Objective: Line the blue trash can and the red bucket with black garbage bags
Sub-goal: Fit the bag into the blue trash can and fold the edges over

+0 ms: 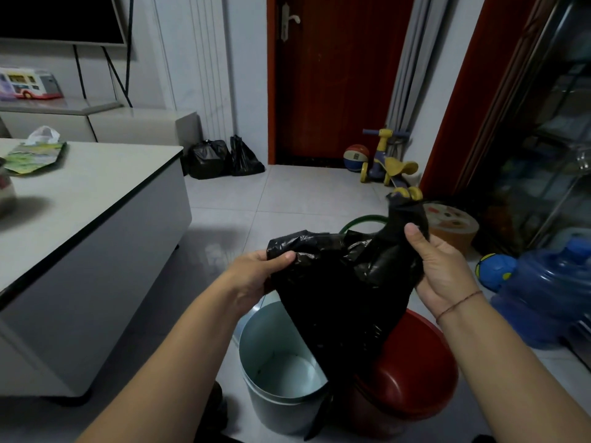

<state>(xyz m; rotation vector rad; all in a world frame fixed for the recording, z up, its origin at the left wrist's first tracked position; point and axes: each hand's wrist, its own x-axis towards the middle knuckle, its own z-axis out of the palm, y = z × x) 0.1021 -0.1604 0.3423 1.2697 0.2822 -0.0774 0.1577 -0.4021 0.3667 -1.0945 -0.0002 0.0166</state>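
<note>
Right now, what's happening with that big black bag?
A person is holding a black garbage bag up in the air with both hands. The left hand grips one edge and the right hand pinches the other side near the top. The bag hangs over a blue trash can and a red bucket, which stand side by side on the floor. The blue can has no bag in it yet, and the bucket looks unlined too.

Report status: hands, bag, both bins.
Left hand, right hand: grip on black garbage bag, held over bins. Blue trash can, red bucket: no liner yet. Nothing blocking.
</note>
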